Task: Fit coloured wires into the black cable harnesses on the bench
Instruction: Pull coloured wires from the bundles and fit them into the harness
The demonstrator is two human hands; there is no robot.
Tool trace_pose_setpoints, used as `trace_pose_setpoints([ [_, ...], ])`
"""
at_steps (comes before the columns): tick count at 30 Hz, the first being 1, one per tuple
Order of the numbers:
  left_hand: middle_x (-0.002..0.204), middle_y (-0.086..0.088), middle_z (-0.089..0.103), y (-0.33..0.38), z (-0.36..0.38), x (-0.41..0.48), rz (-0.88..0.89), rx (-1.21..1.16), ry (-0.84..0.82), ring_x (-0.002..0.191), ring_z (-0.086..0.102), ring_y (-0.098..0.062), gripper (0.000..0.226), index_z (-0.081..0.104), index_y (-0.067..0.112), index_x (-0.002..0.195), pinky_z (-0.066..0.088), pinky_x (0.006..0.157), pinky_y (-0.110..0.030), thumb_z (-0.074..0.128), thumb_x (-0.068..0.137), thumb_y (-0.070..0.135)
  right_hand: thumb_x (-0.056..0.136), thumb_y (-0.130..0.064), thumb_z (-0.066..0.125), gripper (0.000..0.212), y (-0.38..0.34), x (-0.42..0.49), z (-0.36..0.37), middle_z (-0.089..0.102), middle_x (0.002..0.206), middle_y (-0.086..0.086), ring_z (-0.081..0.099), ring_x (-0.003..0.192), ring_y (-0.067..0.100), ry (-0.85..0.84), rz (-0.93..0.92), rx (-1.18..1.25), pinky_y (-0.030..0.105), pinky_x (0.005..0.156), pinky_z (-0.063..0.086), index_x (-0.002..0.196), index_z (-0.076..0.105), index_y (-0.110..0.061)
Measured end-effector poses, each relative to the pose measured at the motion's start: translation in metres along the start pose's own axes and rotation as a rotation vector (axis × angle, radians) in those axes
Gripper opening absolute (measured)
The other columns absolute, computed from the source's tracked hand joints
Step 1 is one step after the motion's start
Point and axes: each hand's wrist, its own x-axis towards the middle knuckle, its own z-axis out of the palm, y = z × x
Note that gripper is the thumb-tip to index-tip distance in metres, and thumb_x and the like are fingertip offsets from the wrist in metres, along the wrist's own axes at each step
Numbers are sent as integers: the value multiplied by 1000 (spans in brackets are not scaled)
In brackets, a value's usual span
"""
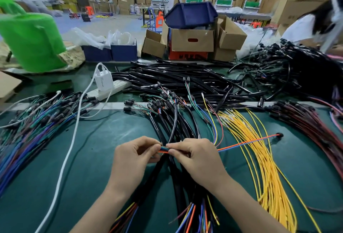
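Note:
Over the middle of the green bench, my left hand and my right hand meet fingertip to fingertip. Both pinch a small bundle of coloured wires, orange, green and blue, where it enters a black harness sleeve that the left hand holds. An orange and a blue wire run from my right hand out to a small black connector lying on the mat. Beneath my hands lies a bunch of black cable harnesses, with coloured wire ends fanning out near the front edge. A sheaf of yellow wires lies to the right.
Bundles of mixed coloured wires lie at the left, dark red ones at the right. A white power strip with a charger and white cable sits left of centre. Black cables, cardboard boxes and a green bin stand behind. A person works at far right.

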Motion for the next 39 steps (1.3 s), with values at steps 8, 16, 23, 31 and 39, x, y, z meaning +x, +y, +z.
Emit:
trace_pose_setpoints([
  [8, 73, -11, 72, 4, -2, 7, -430, -669, 68, 65, 70, -12, 19, 69, 0, 87, 56, 60, -18, 62, 74, 11, 84, -24, 70, 14, 7, 0, -2, 66, 67, -13, 61, 66, 8, 85, 106, 219, 36, 68, 51, 96, 76, -29],
  [16, 74, -4, 72, 7, -4, 8, -525, -805, -23, 63, 68, -5, 19, 78, 9, 77, 56, 60, -17, 62, 71, 14, 84, -17, 70, 16, 5, 1, -4, 63, 63, -19, 60, 63, 5, 120, 110, 353, 26, 64, 49, 95, 77, -27],
  [23, 76, -11, 73, 6, -3, 6, -433, -661, 40, 65, 70, -10, 16, 77, 6, 75, 55, 61, -17, 62, 80, 6, 84, -16, 70, 15, 5, -1, -1, 67, 69, -22, 61, 64, 0, 100, 114, 354, 13, 62, 42, 92, 77, -27],
  [31, 76, -15, 74, 14, 1, 1, -269, -377, 9, 68, 72, -16, 18, 72, 6, 89, 54, 59, -14, 58, 86, -5, 86, -11, 66, 13, 1, -1, -3, 63, 64, -17, 56, 57, 0, 46, 86, 306, 10, 56, 37, 89, 75, -20],
  [39, 85, -11, 75, 17, 1, -3, -235, -303, -124, 80, 72, -15, 26, 70, 3, 97, 54, 65, -13, 48, 91, -10, 86, -8, 63, 11, 2, 1, -5, 55, 61, -19, 53, 60, -2, -2, 56, 222, 8, 57, 36, 87, 72, -14],
])
